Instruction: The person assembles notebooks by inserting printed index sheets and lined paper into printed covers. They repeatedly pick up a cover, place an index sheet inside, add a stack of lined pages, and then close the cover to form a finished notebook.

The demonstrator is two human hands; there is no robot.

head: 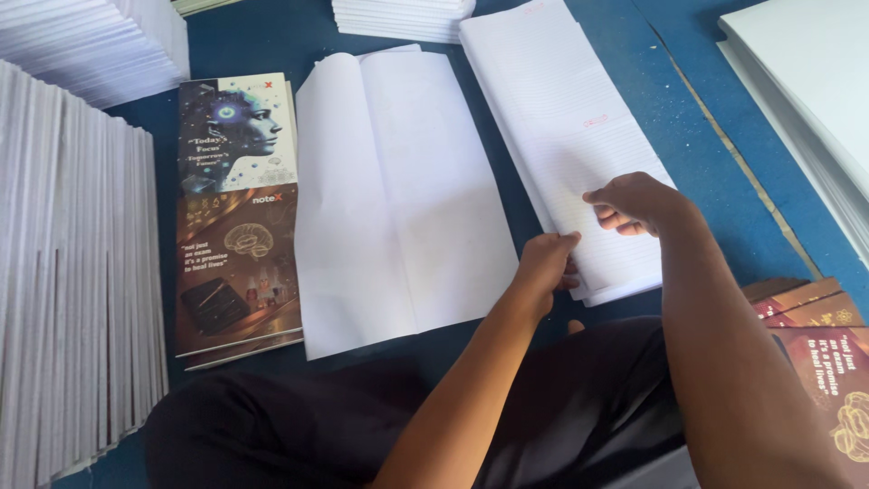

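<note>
Fingers of my left hand pinch the near edge of the ruled sheet stack; my right hand rests curled on top, fingertips tucked into the sheets. I count one such stack, white and faintly lined, lying right of one opened blank sheet on the blue table.

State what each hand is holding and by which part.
Both hands are on the stack of ruled sheets: the left hand pinches its near left edge, and the right hand lies curled on top near the same end.
</note>
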